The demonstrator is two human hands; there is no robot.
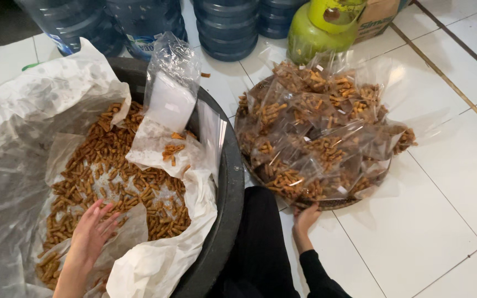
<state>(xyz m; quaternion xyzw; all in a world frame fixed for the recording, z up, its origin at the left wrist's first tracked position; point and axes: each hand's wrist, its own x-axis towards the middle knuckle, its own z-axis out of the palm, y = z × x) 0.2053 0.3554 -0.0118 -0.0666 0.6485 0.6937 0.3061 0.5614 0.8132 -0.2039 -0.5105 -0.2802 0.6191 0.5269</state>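
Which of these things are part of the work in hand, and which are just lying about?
In use:
left hand
brown stick snacks
black round tub
right hand
round woven tray
clear filled snack bags

Lying about:
blue water jugs
green gas cylinder
cardboard box

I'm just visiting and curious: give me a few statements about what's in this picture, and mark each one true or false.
1. The left hand rests among brown snack sticks in a lined black tub. True.
2. The right hand holds a spoon. False: it touches the rim of a round tray.
3. The tray carries filled clear bags. True.
4. A red gas cylinder stands behind the tray. False: the gas cylinder is green.
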